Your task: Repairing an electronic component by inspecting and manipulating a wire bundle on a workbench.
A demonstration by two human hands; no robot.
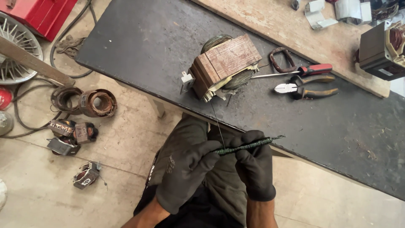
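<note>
Both my hands wear dark gloves and hold a thin rod wrapped in fine wire (247, 146) in front of the dark table's (143, 46) near edge. My left hand (185, 169) grips the rod's left end; my right hand (254, 165) pinches its middle. A thin wire strand (217, 122) runs from the rod up to a rusty brown transformer (225, 65) that stands on the table, its winding showing at both ends.
Right of the transformer lie a red-handled screwdriver (314, 69), cutting pliers (306, 90) and a rusty loop (282, 60). A wooden board (295, 29) and another transformer (384, 50) are at the back right. Old coils (98, 102), cores and a fan guard (17, 50) lie on the floor left.
</note>
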